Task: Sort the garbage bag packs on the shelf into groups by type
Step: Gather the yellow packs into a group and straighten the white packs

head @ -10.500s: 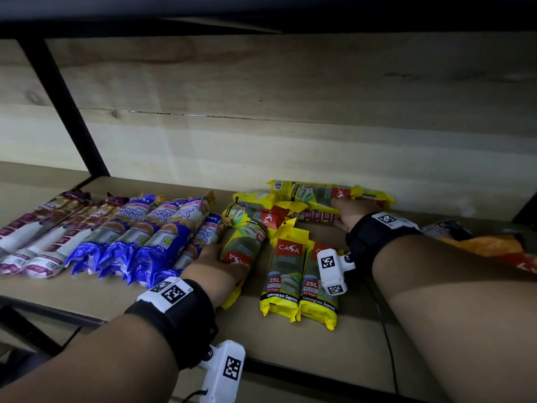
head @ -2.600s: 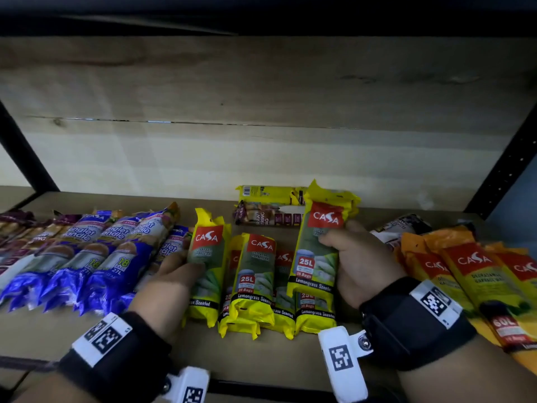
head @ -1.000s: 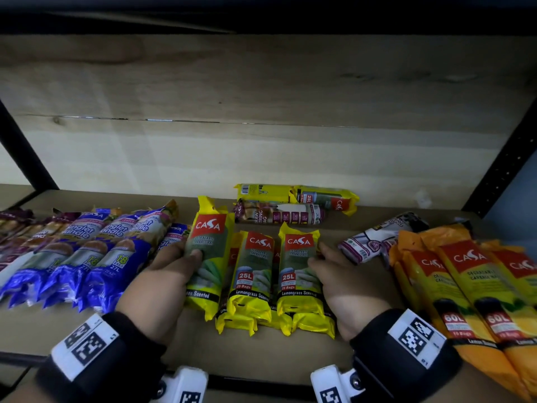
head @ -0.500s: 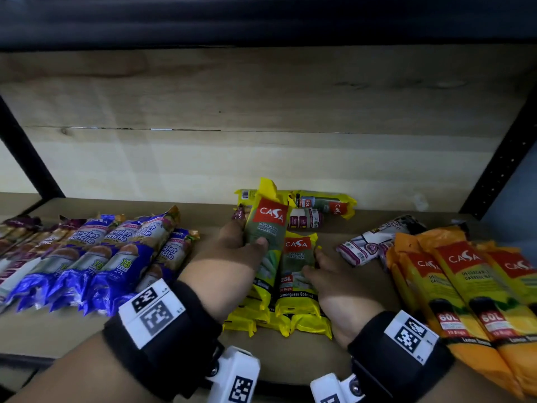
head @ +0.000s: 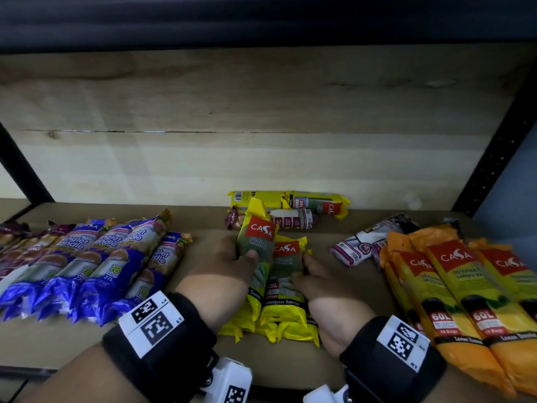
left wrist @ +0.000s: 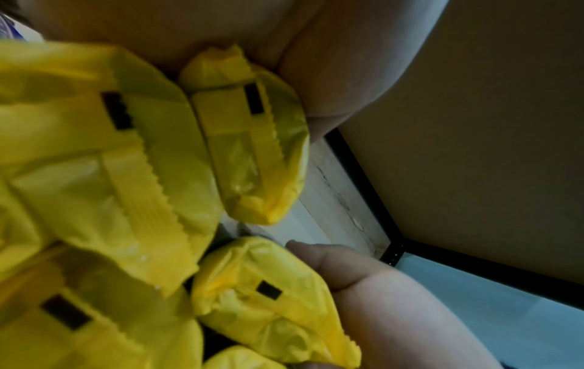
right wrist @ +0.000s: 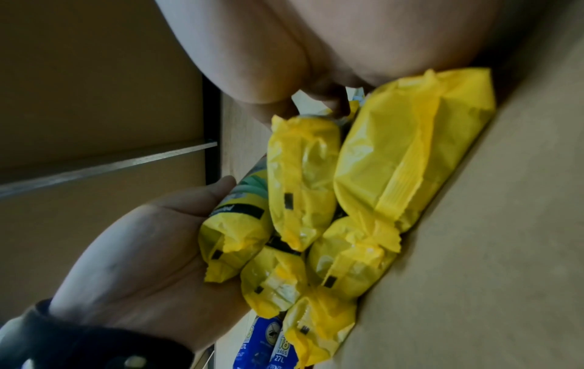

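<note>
In the head view my left hand grips a yellow 25L pack, thumb curled over its front, and holds it tilted on top of a pile of several like yellow packs at mid shelf. My right hand rests against the pile's right side, thumb on the top pack, fingers relaxed. The right wrist view shows the left hand cupping the held pack beside the stacked ends. Yellow pack ends fill the left wrist view.
Blue 27L packs lie in a row at left, maroon ones beyond them. Orange 60L packs lie at right, a white pack beside them. A yellow pack and a maroon-ended pack lie crosswise at the back wall.
My left hand has lifted the leftmost yellow pack and carried it right, onto the pile. My right hand has stayed against the pile's right side.
</note>
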